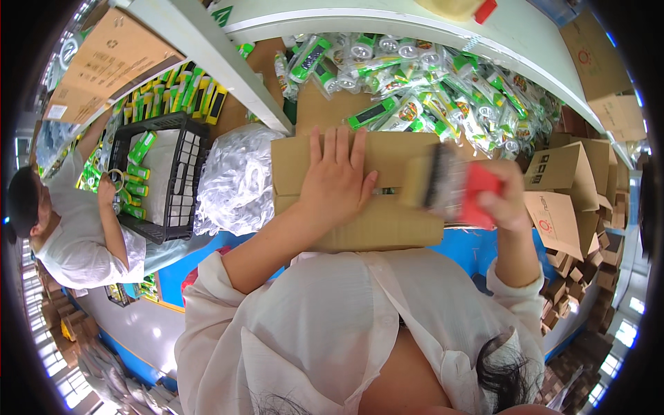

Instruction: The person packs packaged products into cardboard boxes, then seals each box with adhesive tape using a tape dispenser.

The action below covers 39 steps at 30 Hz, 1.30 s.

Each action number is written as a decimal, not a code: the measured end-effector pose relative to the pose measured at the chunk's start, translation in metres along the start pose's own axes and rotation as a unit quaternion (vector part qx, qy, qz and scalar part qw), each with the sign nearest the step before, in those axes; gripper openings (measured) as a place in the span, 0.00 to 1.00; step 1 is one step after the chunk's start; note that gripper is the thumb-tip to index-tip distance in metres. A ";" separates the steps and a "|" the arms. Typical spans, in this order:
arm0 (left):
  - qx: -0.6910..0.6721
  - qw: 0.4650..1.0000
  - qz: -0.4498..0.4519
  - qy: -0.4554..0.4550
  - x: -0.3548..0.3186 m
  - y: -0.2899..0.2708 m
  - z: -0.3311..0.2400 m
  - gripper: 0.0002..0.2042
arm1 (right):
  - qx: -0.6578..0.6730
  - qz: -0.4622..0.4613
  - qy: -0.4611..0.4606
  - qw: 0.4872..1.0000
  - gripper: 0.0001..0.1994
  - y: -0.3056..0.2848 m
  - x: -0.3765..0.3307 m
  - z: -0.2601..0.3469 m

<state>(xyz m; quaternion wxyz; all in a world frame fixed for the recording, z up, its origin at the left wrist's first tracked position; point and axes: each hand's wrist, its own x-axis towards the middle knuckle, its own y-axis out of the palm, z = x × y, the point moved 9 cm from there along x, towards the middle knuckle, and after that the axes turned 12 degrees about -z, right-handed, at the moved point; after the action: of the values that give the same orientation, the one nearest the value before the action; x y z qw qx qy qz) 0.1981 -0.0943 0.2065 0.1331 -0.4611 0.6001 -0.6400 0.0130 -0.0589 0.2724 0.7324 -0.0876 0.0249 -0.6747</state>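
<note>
A closed brown cardboard box (380,232) lies before me, its top flaps folded down, with a small gap at the middle seam. My left hand (335,173) lies flat across the flaps, fingers stretched out and holding nothing. In my right hand (508,194) is a red tape dispenser (478,190), gripped at the right end of the box. It is smeared by motion, with a dark edge and a roll of tape toward the box; whether tape touches the cardboard I cannot tell.
Bagged green-and-white flashlights (443,97) heap behind the box. A bundle of clear plastic bags (235,180) sits at its left, beside a black crate (181,187) of green packs. A co-worker (83,221) reaches into that crate. Open cartons (560,187) stand at right.
</note>
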 end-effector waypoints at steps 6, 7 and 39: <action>-0.199 0.980 -0.018 -0.020 0.002 -0.006 0.027 0.38 | -0.222 0.156 -0.002 0.963 0.13 0.070 0.042 0.006; -0.269 0.961 -0.051 -0.024 0.001 -0.012 0.033 0.35 | -0.225 0.163 -0.002 0.961 0.13 0.074 0.044 0.008; -0.537 0.768 -0.060 -0.344 -0.052 -0.035 0.171 0.14 | -0.355 0.271 0.039 0.894 0.16 0.059 0.072 -0.001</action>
<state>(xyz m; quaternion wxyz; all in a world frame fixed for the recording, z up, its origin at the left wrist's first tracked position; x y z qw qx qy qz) 0.3681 -0.1581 0.1903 0.0233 -0.6817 0.7310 -0.0186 0.0768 -0.1258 0.2677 0.8056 -0.3054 0.3138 -0.3992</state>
